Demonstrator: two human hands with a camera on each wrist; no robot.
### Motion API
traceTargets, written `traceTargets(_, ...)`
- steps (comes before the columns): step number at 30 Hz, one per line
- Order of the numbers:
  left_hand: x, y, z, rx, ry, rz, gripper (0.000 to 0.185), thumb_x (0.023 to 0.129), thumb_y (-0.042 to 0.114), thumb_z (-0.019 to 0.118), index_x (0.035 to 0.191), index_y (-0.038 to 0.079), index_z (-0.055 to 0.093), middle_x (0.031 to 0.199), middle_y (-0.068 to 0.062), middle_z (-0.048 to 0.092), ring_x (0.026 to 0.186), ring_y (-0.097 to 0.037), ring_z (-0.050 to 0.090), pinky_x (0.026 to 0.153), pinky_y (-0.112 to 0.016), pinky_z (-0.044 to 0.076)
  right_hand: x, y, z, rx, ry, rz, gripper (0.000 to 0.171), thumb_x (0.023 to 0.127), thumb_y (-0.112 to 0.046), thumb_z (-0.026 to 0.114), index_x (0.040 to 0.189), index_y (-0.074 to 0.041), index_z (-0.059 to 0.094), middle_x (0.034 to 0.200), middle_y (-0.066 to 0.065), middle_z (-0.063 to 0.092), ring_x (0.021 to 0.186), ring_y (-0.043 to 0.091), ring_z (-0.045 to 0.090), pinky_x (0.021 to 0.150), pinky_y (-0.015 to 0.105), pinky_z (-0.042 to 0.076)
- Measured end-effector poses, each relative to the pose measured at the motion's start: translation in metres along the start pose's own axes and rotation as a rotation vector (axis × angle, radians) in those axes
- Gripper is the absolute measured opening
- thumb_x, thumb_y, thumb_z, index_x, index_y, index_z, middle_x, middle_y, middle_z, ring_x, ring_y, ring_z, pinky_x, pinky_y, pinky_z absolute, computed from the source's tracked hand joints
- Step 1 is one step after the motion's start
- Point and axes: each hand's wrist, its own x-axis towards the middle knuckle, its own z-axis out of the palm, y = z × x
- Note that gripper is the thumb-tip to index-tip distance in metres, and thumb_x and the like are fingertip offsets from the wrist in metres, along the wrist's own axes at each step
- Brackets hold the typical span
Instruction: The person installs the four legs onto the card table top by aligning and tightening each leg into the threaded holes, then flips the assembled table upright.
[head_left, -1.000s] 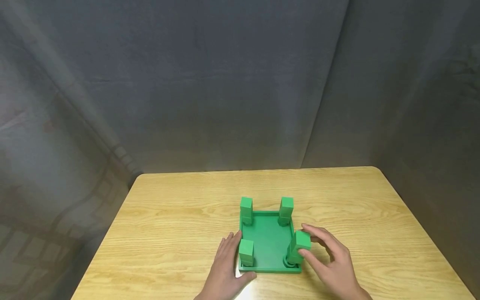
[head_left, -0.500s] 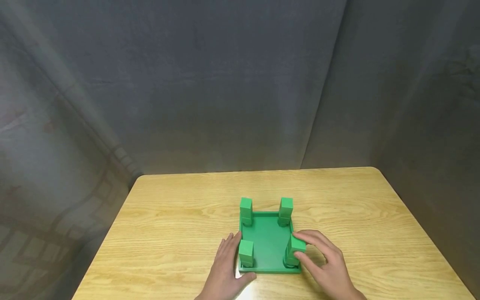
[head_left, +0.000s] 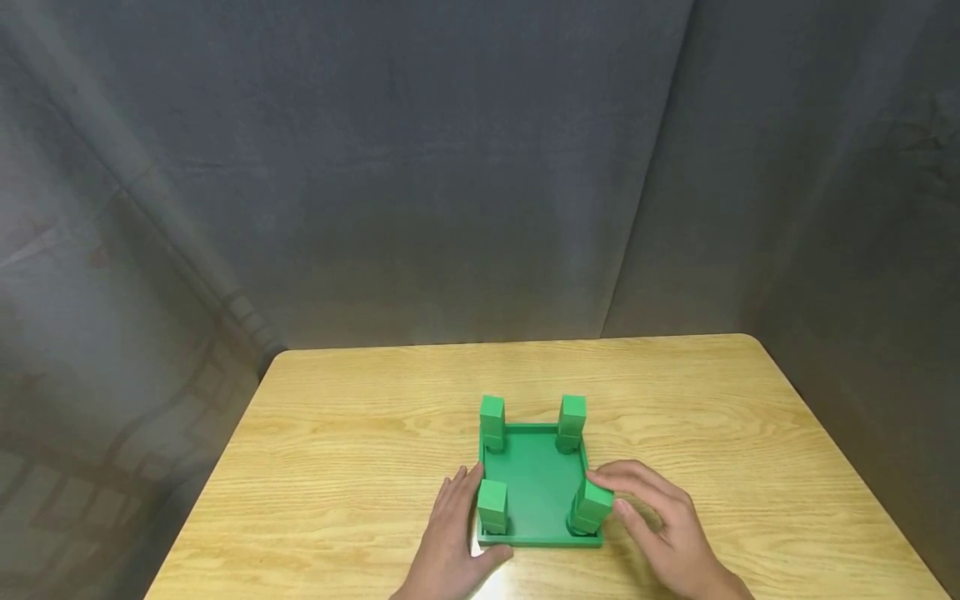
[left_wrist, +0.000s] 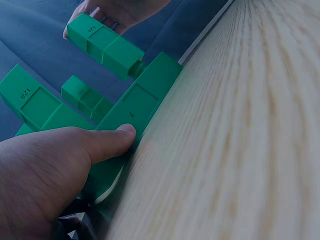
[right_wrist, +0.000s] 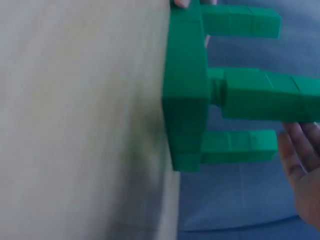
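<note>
A square green tray point(head_left: 536, 492) with a raised rim has a square post at each corner. My left hand point(head_left: 448, 537) lies at its front left corner, fingers straight along the left side and thumb point(left_wrist: 117, 141) on the front wall. That corner's post point(head_left: 492, 504) stands beside the fingers. My right hand point(head_left: 667, 525) has its fingers and thumb at the upper end of the front right post point(head_left: 592, 504). This post leans slightly; a narrow round neck point(right_wrist: 216, 87) shows at its base. In the right wrist view, fingertips point(right_wrist: 292, 129) sit against its side, the thumb hidden.
Two more green posts stand at the back left point(head_left: 492, 421) and back right point(head_left: 572, 421) corners. The tray sits on a light wooden table point(head_left: 360, 442) near its front edge. Grey cloth point(head_left: 420, 183) hangs behind and at both sides.
The front right post first moved left and straightened, then turned and leaned a little right. My right thumb has shifted to the post's right side. My left hand has stayed put.
</note>
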Motion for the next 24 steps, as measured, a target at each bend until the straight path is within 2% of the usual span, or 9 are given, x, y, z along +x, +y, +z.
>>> traceTargets(3,0.001,0.0,0.0,-0.004,-0.006,-0.004,0.112,0.091,0.063,0.083,0.175,0.011,0.031,0.177,-0.011,0.04,0.165,-0.043,0.032,0.136,-0.064,0.018,0.008,-0.003,-0.01,-0.025,-0.086,0.016,0.061,0.085,0.027,0.069,0.136,-0.008,0.075,0.126,0.007,0.075,0.12,0.012,0.071,0.111,0.016,0.053)
traceTargets(7,0.002,0.0,-0.001,-0.017,-0.02,-0.017,0.113,0.091,0.063,0.084,0.176,0.012,0.03,0.178,-0.011,0.039,0.166,-0.043,0.03,0.136,-0.066,0.018,0.02,-0.011,-0.026,-0.126,-0.239,0.098,0.063,0.093,0.016,0.075,0.143,-0.021,0.071,0.131,-0.004,0.075,0.121,0.01,0.072,0.109,0.013,0.052)
traceTargets(10,0.002,0.001,-0.001,-0.028,-0.03,-0.03,0.113,0.09,0.061,0.085,0.176,0.012,0.029,0.178,-0.013,0.038,0.166,-0.044,0.028,0.136,-0.067,0.017,0.028,-0.014,-0.035,-0.187,-0.3,0.108,0.06,0.096,0.008,0.078,0.147,-0.024,0.07,0.132,-0.008,0.075,0.119,0.011,0.073,0.106,0.012,0.053)
traceTargets(13,0.003,0.002,-0.002,-0.034,-0.035,-0.038,0.114,0.09,0.06,0.085,0.176,0.012,0.029,0.178,-0.014,0.038,0.166,-0.044,0.028,0.136,-0.067,0.016,0.034,-0.016,-0.042,-0.221,-0.326,0.118,0.057,0.097,0.002,0.081,0.144,-0.029,0.071,0.13,-0.013,0.076,0.113,0.007,0.074,0.099,0.012,0.056)
traceTargets(17,0.002,0.002,-0.001,-0.027,-0.031,-0.034,0.114,0.091,0.062,0.084,0.176,0.012,0.029,0.177,-0.015,0.039,0.166,-0.045,0.028,0.136,-0.068,0.017,0.041,-0.015,-0.045,-0.235,-0.324,0.125,0.052,0.093,-0.005,0.088,0.136,-0.032,0.075,0.12,-0.02,0.075,0.101,0.001,0.072,0.089,0.012,0.057)
traceTargets(24,0.001,0.0,0.001,0.013,0.008,-0.007,0.113,0.09,0.069,0.08,0.174,0.009,0.034,0.175,-0.013,0.043,0.164,-0.044,0.033,0.135,-0.065,0.021,0.044,-0.011,-0.033,-0.136,-0.266,0.105,0.045,0.082,-0.009,0.098,0.112,-0.031,0.073,0.108,-0.019,0.072,0.09,0.002,0.068,0.079,0.015,0.058)
